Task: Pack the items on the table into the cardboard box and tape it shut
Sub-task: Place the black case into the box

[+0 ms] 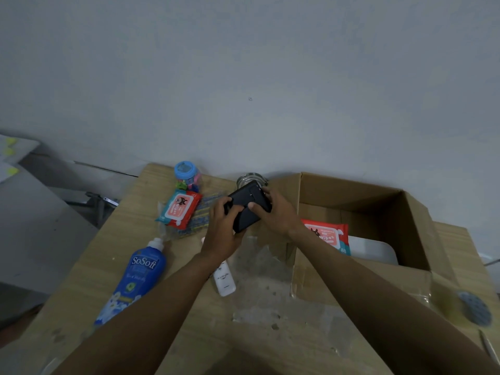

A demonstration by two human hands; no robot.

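The left hand (224,230) and right hand (277,213) hold a flat black rectangular case (247,207) above a light wooden table (270,336).
Head view: both hands' fingers curl round the case, just left of the open brown cardboard box (378,207). The table has dull grey patches and meets a plain grey wall (243,77).

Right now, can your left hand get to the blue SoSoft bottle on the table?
Probably yes, once freed. The left hand grips the black object together with the right hand; the blue bottle lies just left of that forearm, with nothing over it.
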